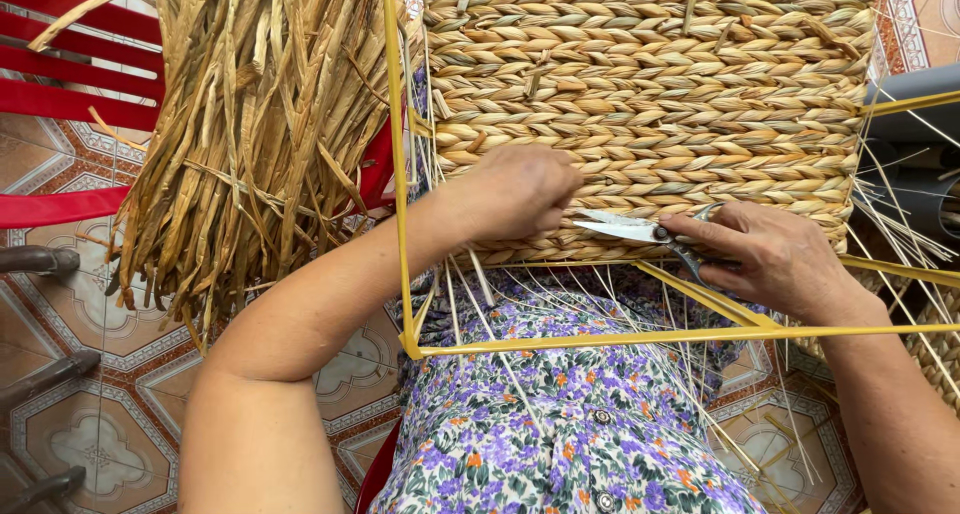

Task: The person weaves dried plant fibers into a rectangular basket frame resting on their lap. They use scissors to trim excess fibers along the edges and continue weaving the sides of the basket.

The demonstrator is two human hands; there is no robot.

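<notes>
Right hand [775, 259]: closed around the dark handles of the scissors [645, 232], right of centre; fingers curled through and over the loops.
Scissors: blades parted a little, tips aimed left toward the other hand, lying against the lower edge of the woven panel [650, 94].
Left hand [518, 192]: at frame centre, fingers bunched shut and pressed on the weave; whatever was pinched inside, too hidden to tell.
Dress [560, 424]: floral, purple and green, filling the lower middle.
Yellow frame [600, 336]: thin bars across the lap and up the centre left, carrying the panel.
Loose strands [500, 304]: pale, thin, hanging from the panel's bottom edge over the dress.
Woven panel: thick braided straw rows, upper centre to upper right.
Dried fibre bundle [250, 124]: upper left, draped over a red chair [60, 94].
Floor [90, 414]: patterned tiles, lower left.
</notes>
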